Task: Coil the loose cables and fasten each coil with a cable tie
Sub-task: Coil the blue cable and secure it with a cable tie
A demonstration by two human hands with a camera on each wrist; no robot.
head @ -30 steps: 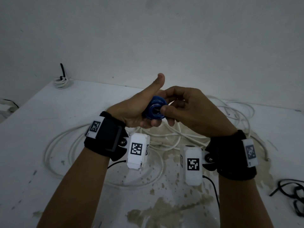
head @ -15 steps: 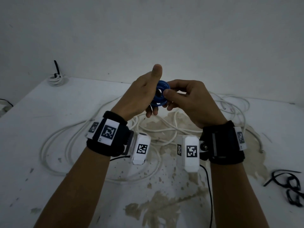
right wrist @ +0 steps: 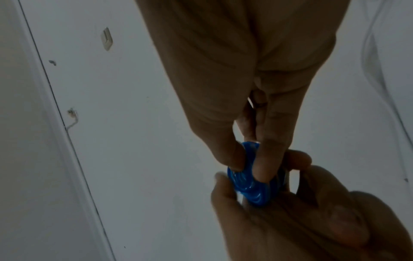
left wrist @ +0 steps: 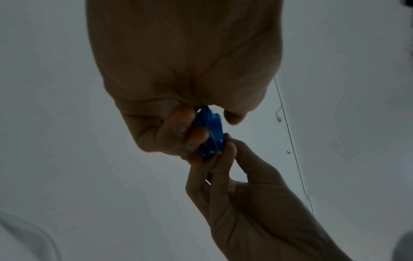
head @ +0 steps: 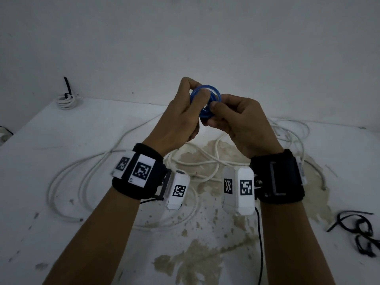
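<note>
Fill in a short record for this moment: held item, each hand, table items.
Held item: small blue coiled cable, raised above the table
Left hand: pinches the coil's left side
Right hand: pinches its lower right side
Table: white, stained top
Loose: long white cable, sprawled in loops
Done: white coil bound with a black tie, far left corner
Spare: black cable ties, right edge

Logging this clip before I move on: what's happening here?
A person holds a small blue coil up over the table, pinched between the left hand and right hand. No tie shows on it. A long white cable lies loose on the table, black ties sit at the right, and a white coil, already tied, rests at the far left corner.
</note>
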